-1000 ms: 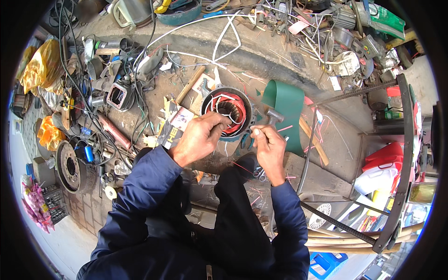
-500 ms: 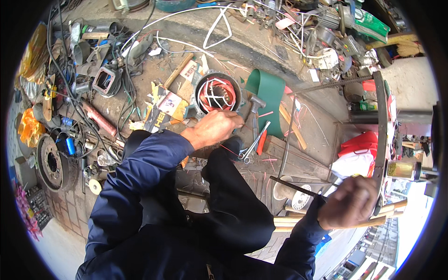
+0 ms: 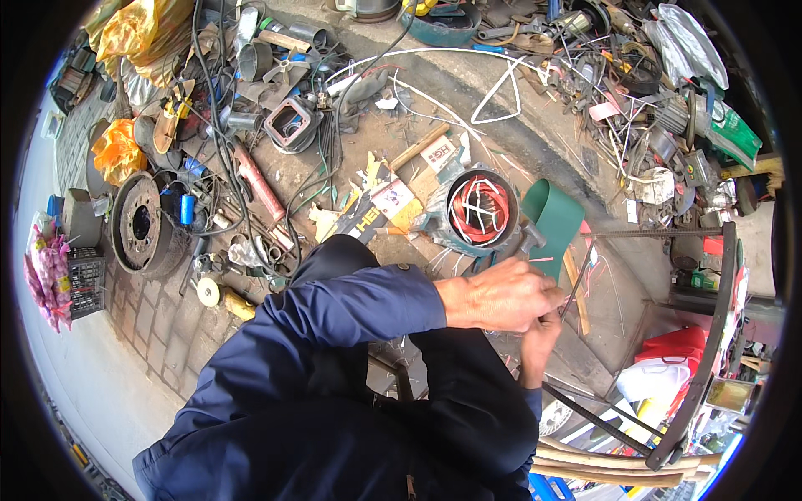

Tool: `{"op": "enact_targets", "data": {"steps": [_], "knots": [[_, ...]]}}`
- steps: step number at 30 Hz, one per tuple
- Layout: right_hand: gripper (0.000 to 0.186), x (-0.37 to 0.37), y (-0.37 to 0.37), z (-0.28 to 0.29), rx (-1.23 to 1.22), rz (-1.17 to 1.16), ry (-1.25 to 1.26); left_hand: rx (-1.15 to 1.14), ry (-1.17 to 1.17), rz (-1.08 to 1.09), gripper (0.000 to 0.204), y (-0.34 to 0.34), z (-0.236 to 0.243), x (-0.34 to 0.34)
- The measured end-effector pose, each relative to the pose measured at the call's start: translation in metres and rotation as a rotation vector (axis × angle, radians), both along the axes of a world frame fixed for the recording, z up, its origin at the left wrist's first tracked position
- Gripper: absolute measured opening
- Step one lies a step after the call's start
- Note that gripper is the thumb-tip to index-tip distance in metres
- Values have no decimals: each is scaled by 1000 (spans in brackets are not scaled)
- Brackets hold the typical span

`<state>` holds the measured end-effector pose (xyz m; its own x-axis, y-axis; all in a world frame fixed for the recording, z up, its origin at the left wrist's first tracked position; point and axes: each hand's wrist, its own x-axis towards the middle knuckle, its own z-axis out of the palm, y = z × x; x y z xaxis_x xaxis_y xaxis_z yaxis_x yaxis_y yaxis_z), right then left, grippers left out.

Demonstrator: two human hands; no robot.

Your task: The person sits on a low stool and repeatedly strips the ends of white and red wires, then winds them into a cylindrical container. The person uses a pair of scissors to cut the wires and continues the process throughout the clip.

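My left hand (image 3: 501, 294) and my right hand (image 3: 543, 334) meet in front of my knees, fingertips pinched close together. Whatever lies between them is too small or hidden to name. Just beyond stands a motor housing (image 3: 443, 219) with its end open upward. Inside it sits a ring of red windings (image 3: 483, 219) crossed by white strips. A hammer (image 3: 531, 237) rests beside the housing, partly covered by my left hand. Behind the hammer lies a curled green sheet (image 3: 553, 219), with a short pink tube (image 3: 541, 260) in front of it.
A metal frame (image 3: 725, 309) rises on the right, beside red and white bags (image 3: 668, 367). At left are a wheel rim (image 3: 142, 221), black cables (image 3: 219, 125) and a red tool (image 3: 257, 184). Scrap parts and white strips (image 3: 501, 92) lie along the far side.
My right hand has come in from the far right to meet my left, which has moved right and down, away from the housing. The view has shifted left.
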<state>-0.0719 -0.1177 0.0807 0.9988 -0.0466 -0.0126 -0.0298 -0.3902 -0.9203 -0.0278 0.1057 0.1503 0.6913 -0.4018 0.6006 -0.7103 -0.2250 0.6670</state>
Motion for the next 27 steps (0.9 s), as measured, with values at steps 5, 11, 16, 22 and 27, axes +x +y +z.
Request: {"op": "enact_targets", "data": {"steps": [5, 11, 16, 22, 27], "knots": [[15, 27, 61, -4, -418, 99, -467, 160, -152, 24, 27, -9, 38, -22], [19, 38, 61, 43, -440, 385, -446, 12, -245, 39, 24, -12, 108, -40], [16, 49, 97, 63, -888, -216, -362, -560, -381, 105, 25, 5, 175, -25], [13, 45, 42, 144, -303, 138, -358, -590, 236, 86, 30, 52, 109, 23], [15, 34, 26, 202, -272, 150, -425, 388, 313, 27, 38, 20, -14, 28]]}}
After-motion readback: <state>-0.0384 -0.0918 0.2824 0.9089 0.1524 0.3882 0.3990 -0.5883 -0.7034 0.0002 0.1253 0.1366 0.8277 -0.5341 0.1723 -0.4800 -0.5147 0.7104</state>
